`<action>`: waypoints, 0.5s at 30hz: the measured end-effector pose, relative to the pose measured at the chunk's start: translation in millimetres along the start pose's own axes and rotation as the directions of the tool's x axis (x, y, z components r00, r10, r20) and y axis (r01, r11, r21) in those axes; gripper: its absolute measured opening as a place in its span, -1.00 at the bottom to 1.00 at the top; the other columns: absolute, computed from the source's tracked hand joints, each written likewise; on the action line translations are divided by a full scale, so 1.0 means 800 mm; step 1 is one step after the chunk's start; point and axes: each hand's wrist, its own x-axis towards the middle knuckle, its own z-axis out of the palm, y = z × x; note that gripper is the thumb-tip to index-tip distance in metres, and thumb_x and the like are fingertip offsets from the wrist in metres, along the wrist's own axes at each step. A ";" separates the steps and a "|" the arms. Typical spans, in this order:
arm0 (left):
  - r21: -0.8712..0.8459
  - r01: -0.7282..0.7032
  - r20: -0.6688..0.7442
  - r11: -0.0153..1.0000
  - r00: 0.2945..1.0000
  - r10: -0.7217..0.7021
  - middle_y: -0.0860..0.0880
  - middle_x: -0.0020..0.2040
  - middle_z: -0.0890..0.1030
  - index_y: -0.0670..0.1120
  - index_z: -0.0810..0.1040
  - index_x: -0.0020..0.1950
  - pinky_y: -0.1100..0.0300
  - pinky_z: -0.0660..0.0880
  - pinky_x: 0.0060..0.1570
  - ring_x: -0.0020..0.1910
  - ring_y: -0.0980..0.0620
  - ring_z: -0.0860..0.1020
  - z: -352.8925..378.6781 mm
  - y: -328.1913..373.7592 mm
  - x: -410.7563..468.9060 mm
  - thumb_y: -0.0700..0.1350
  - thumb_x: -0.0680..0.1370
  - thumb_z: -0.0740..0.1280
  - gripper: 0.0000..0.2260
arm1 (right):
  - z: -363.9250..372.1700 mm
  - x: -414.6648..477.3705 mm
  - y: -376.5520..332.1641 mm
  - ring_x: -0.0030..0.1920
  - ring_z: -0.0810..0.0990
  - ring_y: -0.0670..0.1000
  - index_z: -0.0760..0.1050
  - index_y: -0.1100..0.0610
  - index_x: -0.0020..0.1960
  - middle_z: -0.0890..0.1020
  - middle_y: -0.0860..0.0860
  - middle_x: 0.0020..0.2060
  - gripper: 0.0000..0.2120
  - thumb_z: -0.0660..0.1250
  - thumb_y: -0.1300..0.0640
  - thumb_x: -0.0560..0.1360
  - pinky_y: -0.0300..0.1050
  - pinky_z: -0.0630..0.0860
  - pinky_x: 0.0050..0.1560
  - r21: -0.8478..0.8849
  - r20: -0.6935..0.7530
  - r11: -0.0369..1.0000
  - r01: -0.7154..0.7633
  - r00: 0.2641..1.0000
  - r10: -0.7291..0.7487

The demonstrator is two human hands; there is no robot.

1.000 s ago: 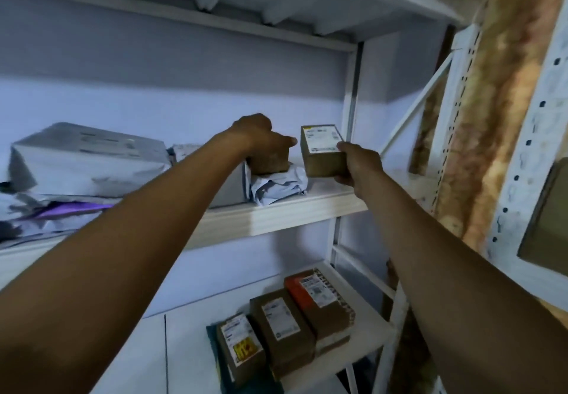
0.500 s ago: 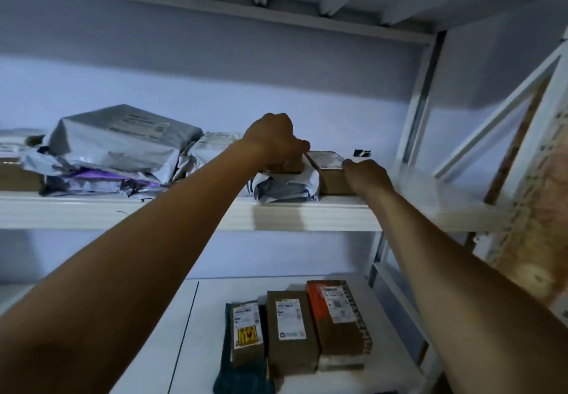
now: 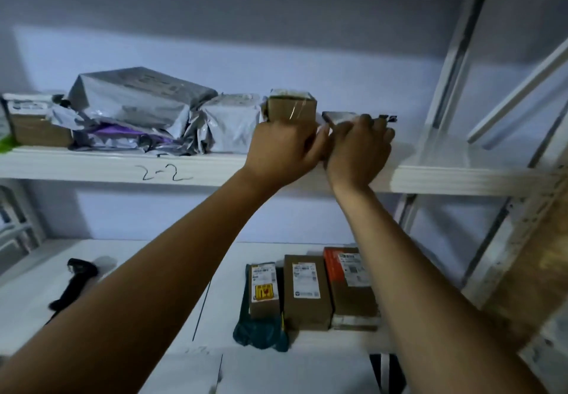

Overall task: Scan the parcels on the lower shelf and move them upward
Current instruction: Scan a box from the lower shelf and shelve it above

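On the upper shelf (image 3: 430, 178) stands a small taped cardboard box (image 3: 290, 106), and my left hand (image 3: 285, 147) grips its lower part. Right beside it lies a flat labelled box (image 3: 338, 116) on the same shelf, mostly hidden under my right hand (image 3: 358, 144), whose fingers curl over it. On the lower shelf (image 3: 153, 270) three labelled parcels lie side by side: a narrow one with a yellow sticker (image 3: 264, 289), a brown one (image 3: 304, 289) and an orange-topped one (image 3: 350, 280). A teal bag (image 3: 258, 333) lies under the narrow one.
A black handheld scanner (image 3: 73, 283) lies at the left of the lower shelf. Grey poly mailers (image 3: 138, 98) and a cardboard box (image 3: 33, 123) fill the upper shelf's left part, marked "2-2" (image 3: 159, 173). White uprights and a diagonal brace (image 3: 451, 55) stand at right.
My right hand brought the labelled box from the air down onto the upper shelf, next to the box under my left hand. Both hands now touch. The scanner has come into view.
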 end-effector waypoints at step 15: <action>-0.315 0.262 0.519 0.912 0.852 -0.066 0.05 -0.58 0.14 0.04 0.11 -0.48 0.20 0.05 -0.43 -0.58 0.07 0.11 0.022 -0.064 -0.188 -0.06 0.58 0.14 -0.56 | 0.074 -0.153 0.065 -0.36 0.39 0.14 0.39 0.19 -0.44 0.45 0.10 -0.47 -0.71 0.34 0.27 0.44 -0.08 0.21 -0.34 0.187 -0.143 0.767 0.613 0.790 -0.596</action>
